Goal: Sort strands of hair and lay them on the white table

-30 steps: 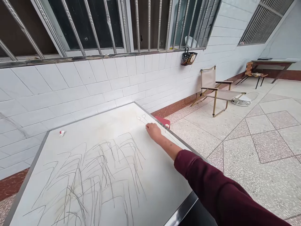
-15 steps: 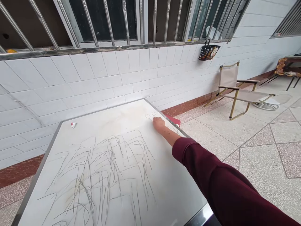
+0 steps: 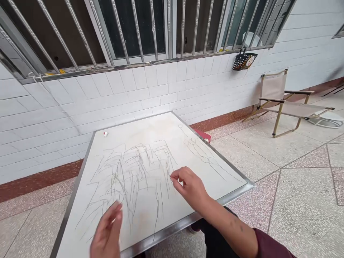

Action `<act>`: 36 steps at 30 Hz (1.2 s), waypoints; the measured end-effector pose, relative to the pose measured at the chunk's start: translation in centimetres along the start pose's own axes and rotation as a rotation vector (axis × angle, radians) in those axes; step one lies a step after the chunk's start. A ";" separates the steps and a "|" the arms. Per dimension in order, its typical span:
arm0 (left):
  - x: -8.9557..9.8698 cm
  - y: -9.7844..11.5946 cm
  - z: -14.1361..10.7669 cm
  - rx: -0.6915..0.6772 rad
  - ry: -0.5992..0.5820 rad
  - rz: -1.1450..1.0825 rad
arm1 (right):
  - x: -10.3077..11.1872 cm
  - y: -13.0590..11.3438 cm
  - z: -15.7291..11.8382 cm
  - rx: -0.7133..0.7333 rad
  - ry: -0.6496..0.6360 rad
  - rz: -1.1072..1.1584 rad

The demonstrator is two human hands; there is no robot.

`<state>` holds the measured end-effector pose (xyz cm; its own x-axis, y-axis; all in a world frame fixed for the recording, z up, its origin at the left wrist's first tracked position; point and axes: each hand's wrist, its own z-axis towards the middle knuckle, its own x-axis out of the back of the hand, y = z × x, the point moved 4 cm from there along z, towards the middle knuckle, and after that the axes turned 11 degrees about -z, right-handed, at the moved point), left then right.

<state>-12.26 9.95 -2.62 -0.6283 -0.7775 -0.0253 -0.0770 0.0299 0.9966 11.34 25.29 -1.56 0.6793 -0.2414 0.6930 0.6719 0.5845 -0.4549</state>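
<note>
Many thin dark strands with bent ends (image 3: 139,172) lie spread over the white tabletop (image 3: 150,125). Along its right side rest several longer strands with small round loops (image 3: 205,159). My right hand (image 3: 189,186) is over the middle of the table, thumb and forefinger pinched together; what they hold is too fine to see. Over the near left part, my left hand (image 3: 106,229) has its fingers curled and the thumb close to the forefinger, and anything between them cannot be made out. A gap separates the two hands.
A small red and white object (image 3: 105,134) sits at the table's far left corner. Beyond the right edge is a red item (image 3: 200,134). A beige folding chair (image 3: 274,86) stands farther right. A dark patterned basket (image 3: 244,61) hangs from the window bars.
My right hand has drawn back from the looped strands at the far right to the table's middle. My left hand has come into view at the lower left. The view has shifted.
</note>
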 end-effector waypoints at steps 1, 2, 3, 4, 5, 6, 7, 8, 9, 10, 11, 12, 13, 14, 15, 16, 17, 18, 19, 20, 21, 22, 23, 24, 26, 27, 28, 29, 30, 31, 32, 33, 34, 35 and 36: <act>-1.7 0.2 -0.4 0.070 -0.118 -0.099 | 0.7 -1.3 -1.5 0.052 0.018 0.031; -3.3 0.6 -0.9 0.116 -0.217 -0.173 | 1.4 -2.4 -2.8 0.093 0.024 0.048; -4.5 1.0 -1.4 0.143 -0.297 -0.234 | 1.9 -3.3 -3.9 0.125 0.018 0.055; -5.4 1.3 -2.0 0.148 -0.330 -0.288 | 2.4 -4.1 -4.8 0.149 0.003 0.056; -5.9 1.6 -2.6 0.150 -0.356 -0.320 | 2.8 -4.7 -5.5 0.164 -0.018 0.056; -6.1 1.7 -3.2 0.146 -0.364 -0.344 | 3.2 -5.1 -6.2 0.175 -0.042 0.056; -6.0 1.7 -3.9 0.140 -0.365 -0.365 | 3.5 -5.5 -6.7 0.184 -0.064 0.059; -5.8 1.6 -4.5 0.136 -0.366 -0.383 | 3.7 -5.7 -7.2 0.194 -0.086 0.067; -5.5 1.4 -5.1 0.135 -0.366 -0.403 | 3.9 -5.9 -7.7 0.201 -0.106 0.077; -5.2 1.1 -5.7 0.136 -0.366 -0.423 | 4.1 -6.0 -8.2 0.207 -0.129 0.088; -4.9 0.9 -6.2 0.139 -0.365 -0.440 | 4.2 -6.1 -8.6 0.206 -0.151 0.101; -4.6 0.7 -6.6 0.140 -0.363 -0.450 | 4.4 -6.1 -8.9 0.196 -0.171 0.122; -4.4 0.6 -7.0 0.140 -0.360 -0.451 | 4.5 -6.1 -9.2 0.171 -0.186 0.154; -4.2 0.6 -7.4 0.138 -0.363 -0.438 | 4.6 -6.0 -9.3 0.133 -0.194 0.200; -4.1 0.7 -7.7 0.132 -0.372 -0.410 | 4.7 -5.9 -9.4 0.085 -0.197 0.260; -4.0 0.7 -8.1 0.126 -0.389 -0.371 | 4.8 -5.9 -9.5 0.036 -0.196 0.331; -3.9 0.8 -8.5 0.119 -0.410 -0.327 | 4.9 -5.9 -9.6 -0.009 -0.192 0.403; -3.9 0.9 -8.9 0.110 -0.431 -0.285 | 5.0 -5.9 -9.6 -0.039 -0.191 0.471; -3.8 1.0 -9.3 0.100 -0.448 -0.249 | 5.0 -6.1 -9.7 -0.057 -0.192 0.528; -3.8 1.0 -9.7 0.090 -0.462 -0.221 | 5.1 -6.2 -9.8 -0.063 -0.195 0.573; -3.8 1.0 -10.0 0.084 -0.477 -0.202 | 5.1 -6.4 -9.9 -0.063 -0.196 0.604; -3.7 0.9 -10.3 0.082 -0.497 -0.189 | 5.1 -6.6 -10.1 -0.053 -0.197 0.619; -3.7 0.8 -10.6 0.084 -0.518 -0.180 | 5.1 -6.7 -10.2 -0.037 -0.199 0.620; -3.8 0.6 -10.9 0.095 -0.544 -0.173 | 5.2 -6.9 -10.4 -0.013 -0.203 0.609; -3.8 0.2 -11.5 0.143 -0.601 -0.172 | 5.2 -7.1 -10.8 0.051 -0.213 0.556; -3.9 0.0 -11.9 0.169 -0.627 -0.177 | 5.3 -7.3 -11.0 0.092 -0.220 0.521; -3.9 -0.1 -12.2 0.193 -0.650 -0.184 | 5.4 -7.5 -11.2 0.135 -0.225 0.487; -3.9 -0.2 -12.6 0.212 -0.671 -0.191 | 5.5 -7.6 -11.3 0.177 -0.228 0.455; -3.9 -0.3 -13.0 0.227 -0.691 -0.197 | 5.6 -7.8 -11.4 0.216 -0.235 0.430; -3.9 -0.3 -13.3 0.237 -0.707 -0.202 | 5.7 -8.0 -11.5 0.247 -0.245 0.414; -3.9 -0.4 -13.7 0.247 -0.721 -0.205 | 5.8 -8.2 -11.6 0.264 -0.258 0.406; -3.9 -0.4 -14.0 0.263 -0.736 -0.210 | 6.0 -8.3 -11.6 0.268 -0.267 0.409; -3.8 -0.5 -14.2 0.285 -0.750 -0.216 | 6.1 -8.3 -11.6 0.258 -0.273 0.424; -3.7 -0.5 -14.4 0.308 -0.763 -0.224 | 6.2 -8.3 -11.6 0.235 -0.276 0.450; -3.6 -0.6 -14.5 0.330 -0.773 -0.233 | 6.2 -8.2 -11.5 0.190 -0.277 0.490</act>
<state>1.33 3.61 -1.99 -0.9086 -0.1457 -0.3914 -0.4144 0.1968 0.8886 13.44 10.04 0.05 0.7777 0.2877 0.5590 0.2173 0.7113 -0.6684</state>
